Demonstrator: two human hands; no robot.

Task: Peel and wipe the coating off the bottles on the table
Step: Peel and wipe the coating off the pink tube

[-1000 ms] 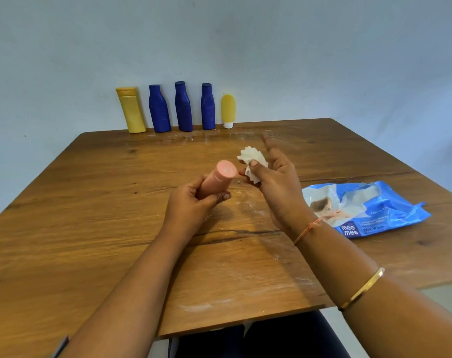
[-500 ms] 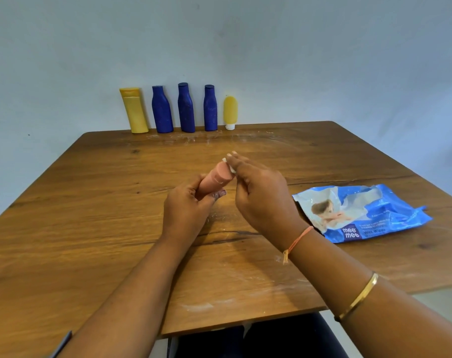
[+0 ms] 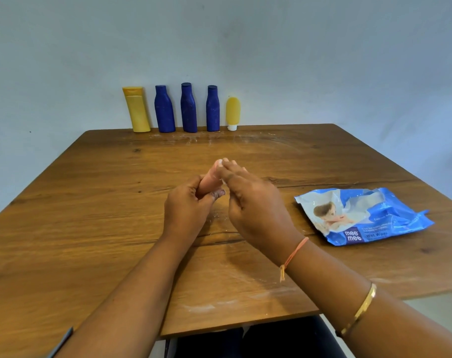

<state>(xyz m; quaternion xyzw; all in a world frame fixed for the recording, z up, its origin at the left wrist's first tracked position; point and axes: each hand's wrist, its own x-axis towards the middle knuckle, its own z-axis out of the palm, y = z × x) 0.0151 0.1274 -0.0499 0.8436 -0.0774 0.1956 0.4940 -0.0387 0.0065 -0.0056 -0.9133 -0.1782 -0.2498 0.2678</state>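
Observation:
My left hand [image 3: 187,210] grips a small pink bottle [image 3: 208,180] over the middle of the wooden table [image 3: 90,215], tilted with its top pointing away and to the right. My right hand [image 3: 253,208] is closed over the bottle's upper end, pressing a white wet wipe [image 3: 220,163] against it; only small bits of the wipe show between the fingers. Most of the bottle is hidden by both hands.
Along the far table edge by the wall stand a yellow bottle [image 3: 137,109], three blue bottles [image 3: 189,107] and a small yellow tube [image 3: 232,112]. A blue wet-wipes pack [image 3: 361,215] lies at the right. White residue streaks the tabletop.
My right hand, which held the crumpled wipe beside the bottle, has come over the bottle's top and covers it with the wipe. My left hand keeps its hold.

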